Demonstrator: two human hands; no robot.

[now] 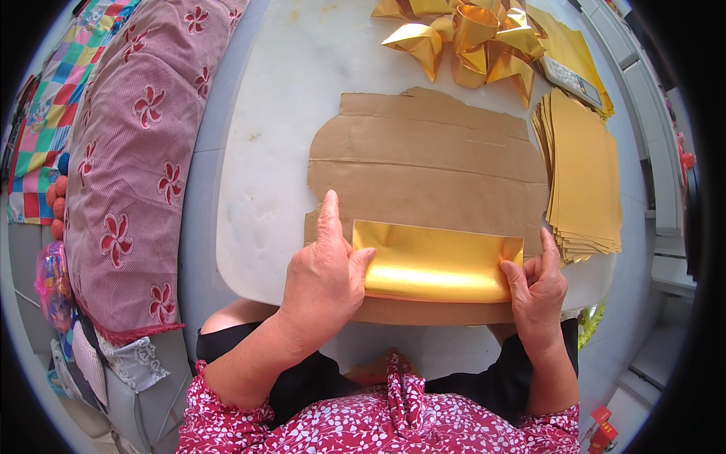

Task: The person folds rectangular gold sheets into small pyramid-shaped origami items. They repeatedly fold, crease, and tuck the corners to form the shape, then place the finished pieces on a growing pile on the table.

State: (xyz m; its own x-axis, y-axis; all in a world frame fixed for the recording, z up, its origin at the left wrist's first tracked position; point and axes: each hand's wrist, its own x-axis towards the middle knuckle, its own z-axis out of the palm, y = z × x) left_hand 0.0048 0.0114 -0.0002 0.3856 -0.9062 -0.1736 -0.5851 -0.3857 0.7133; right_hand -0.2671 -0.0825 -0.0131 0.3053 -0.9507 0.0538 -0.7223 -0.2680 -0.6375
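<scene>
A shiny gold foil paper sheet (437, 267), apparently folded, lies across the near part of a flat cardboard piece (425, 147). My left hand (323, 284) grips the sheet's left end between thumb and fingers, its index finger pointing away from me. At the right end, my right hand (536, 289) pinches the same sheet, thumb on top and index finger raised. To the right of the cardboard is a fanned stack of matte gold-brown paper sheets (587, 176). Folded gold foil pieces (473, 45) are clustered at the far side.
A pale marble-look tabletop (255, 170) carries everything. A white calculator-like device (573, 82) rests on more yellow-gold sheets (567, 40) at the far right. Left of the table stands a seat under a pink flowered cover (142, 159). White cabinets (652, 164) line the right side.
</scene>
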